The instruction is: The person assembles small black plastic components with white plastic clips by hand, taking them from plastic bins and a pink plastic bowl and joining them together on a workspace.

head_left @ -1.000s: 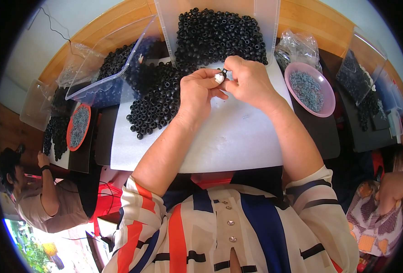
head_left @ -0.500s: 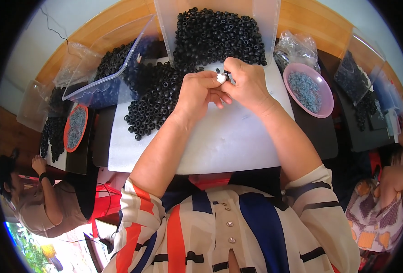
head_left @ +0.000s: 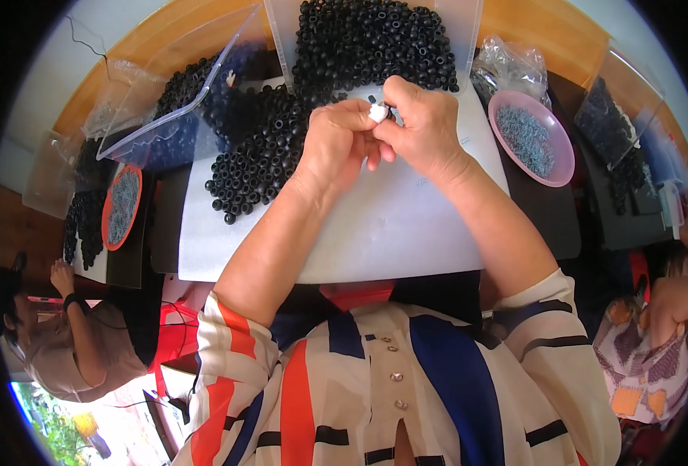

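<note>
My left hand (head_left: 340, 136) and my right hand (head_left: 428, 128) meet above the far part of a white board (head_left: 406, 233), fingers closed together. Between their fingertips is a small black ring-shaped part (head_left: 391, 113), largely covered by the fingers. A small white piece (head_left: 378, 113) shows at the tip of my left thumb; whether it is a wrap on the thumb or a held thing, I cannot tell. Left of my left hand, a heap of black ring-shaped parts (head_left: 254, 159) lies on the board. More of them fill a clear bin (head_left: 468, 46) just beyond my hands.
A pink bowl (head_left: 566, 167) of small grey-blue pieces stands right of the board, with a clear plastic bag (head_left: 515, 58) behind it. At left are a tilted clear bin (head_left: 157, 144) and an orange bowl (head_left: 135, 202). People sit at the far left (head_left: 87, 334) and far right (head_left: 647, 349).
The table and its things sit slightly higher in the picture. My hands stay together at the same small part, with the left fingers a little more curled.
</note>
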Demonstrator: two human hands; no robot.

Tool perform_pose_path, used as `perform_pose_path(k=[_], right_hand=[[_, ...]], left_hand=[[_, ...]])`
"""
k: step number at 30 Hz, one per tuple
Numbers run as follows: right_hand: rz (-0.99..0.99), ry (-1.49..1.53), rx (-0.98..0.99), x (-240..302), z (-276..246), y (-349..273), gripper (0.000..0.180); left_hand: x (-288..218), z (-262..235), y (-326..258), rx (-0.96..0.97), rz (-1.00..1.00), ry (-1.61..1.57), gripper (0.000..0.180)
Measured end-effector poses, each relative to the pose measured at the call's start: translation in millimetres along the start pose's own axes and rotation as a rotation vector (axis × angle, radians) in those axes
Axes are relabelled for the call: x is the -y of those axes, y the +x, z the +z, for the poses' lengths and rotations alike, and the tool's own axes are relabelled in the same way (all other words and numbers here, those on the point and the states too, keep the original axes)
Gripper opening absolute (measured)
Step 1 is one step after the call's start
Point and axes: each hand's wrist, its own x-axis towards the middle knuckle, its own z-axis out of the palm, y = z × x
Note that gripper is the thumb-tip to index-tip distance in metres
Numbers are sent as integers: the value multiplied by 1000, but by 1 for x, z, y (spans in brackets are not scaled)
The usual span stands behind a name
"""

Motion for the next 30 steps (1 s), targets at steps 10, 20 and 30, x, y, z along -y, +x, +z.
perform_pose_path(k=[10,20,30], right_hand=[[-67,-14,-69,0,1,0,25],[117,145,85,-9,3,-4,23],[243,-84,899,3,-5,5,25]], left_hand=[[3,-4,2,25,-11,-44,15],[-11,-5,2,27,-18,134,15],[-33,-25,1,-127,-72,843,7]])
